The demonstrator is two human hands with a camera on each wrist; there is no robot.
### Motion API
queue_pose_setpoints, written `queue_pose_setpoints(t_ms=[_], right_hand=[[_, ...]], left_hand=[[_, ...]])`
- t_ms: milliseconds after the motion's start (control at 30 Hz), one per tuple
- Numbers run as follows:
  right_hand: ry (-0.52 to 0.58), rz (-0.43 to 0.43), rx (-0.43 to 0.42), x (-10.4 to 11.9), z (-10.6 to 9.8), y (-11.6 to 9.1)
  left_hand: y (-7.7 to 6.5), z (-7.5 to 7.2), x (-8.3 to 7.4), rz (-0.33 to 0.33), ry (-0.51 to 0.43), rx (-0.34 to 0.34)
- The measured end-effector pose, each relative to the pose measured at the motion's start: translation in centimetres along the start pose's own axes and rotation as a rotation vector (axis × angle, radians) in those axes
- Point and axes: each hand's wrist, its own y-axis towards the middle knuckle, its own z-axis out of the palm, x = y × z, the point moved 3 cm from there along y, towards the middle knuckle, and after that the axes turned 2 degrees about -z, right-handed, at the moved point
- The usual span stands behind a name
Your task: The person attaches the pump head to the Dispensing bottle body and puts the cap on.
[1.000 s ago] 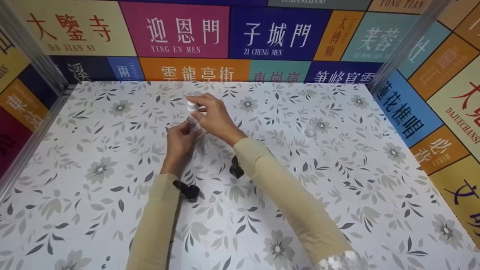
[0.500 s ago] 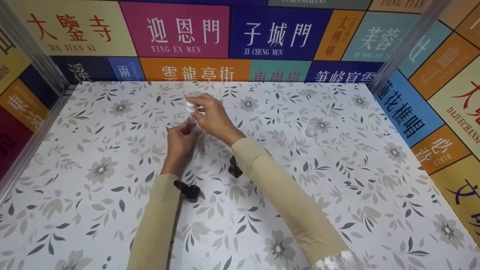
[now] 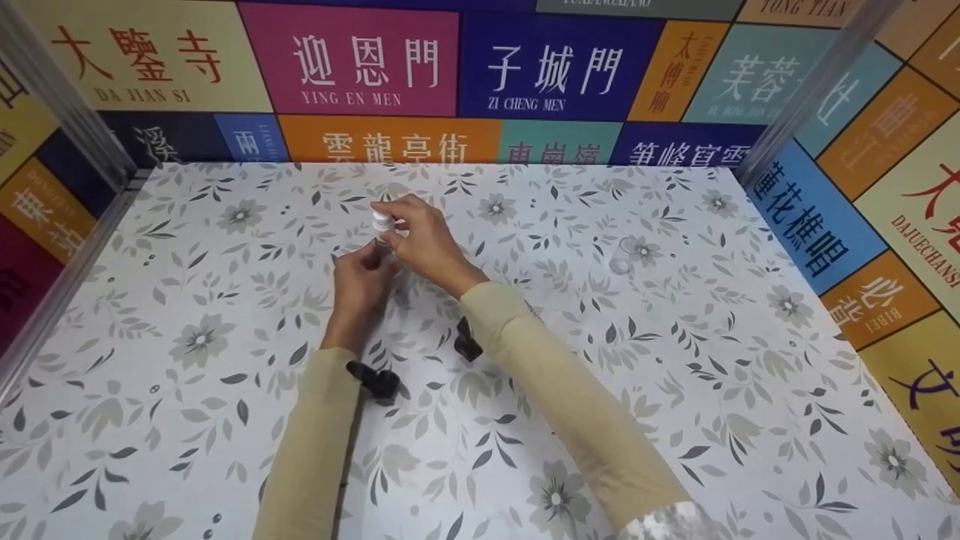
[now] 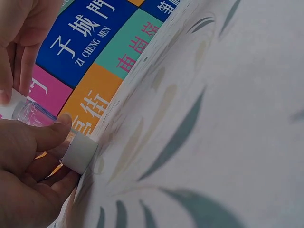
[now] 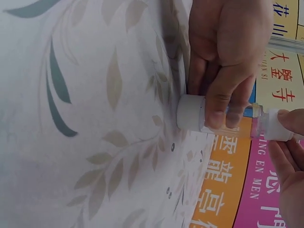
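Note:
A small clear bottle [image 5: 227, 124] with a white base [image 5: 190, 112] stands on the flowered tabletop [image 3: 675, 360]. My left hand [image 3: 371, 259] grips it round the body near the table. My right hand [image 3: 396, 223] pinches a white cap [image 3: 382, 221] at the bottle's neck, right above the left hand. In the right wrist view the cap [image 5: 278, 124] sits at the clear neck, held by my right fingertips [image 5: 290, 119]. The left wrist view shows the white base [image 4: 80, 153] against the tabletop under my left thumb [image 4: 45, 135].
A small clear object [image 3: 622, 255] lies on the table to the right of both hands. Coloured sign panels [image 3: 555, 67] wall in the back and both sides. Black wrist mounts [image 3: 379, 381] hang under my forearms.
My right hand has come down a little with the white cap, closing the gap to the bottle's neck. The left hand has stayed where it was.

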Motion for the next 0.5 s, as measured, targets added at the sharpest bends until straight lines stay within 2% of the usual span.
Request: queue_pose_setpoints(t_ms=[267, 500], right_hand=[[-0.074, -0.021, -0.057, -0.36, 0.38, -0.24], [0.016, -0.060, -0.089, -0.76, 1.02, -0.62]], left_hand=[[-0.13, -0.03, -0.03, -0.004, -0.007, -0.001], [-0.15, -0.16, -0.12, 0.001, 0.018, 0.001]])
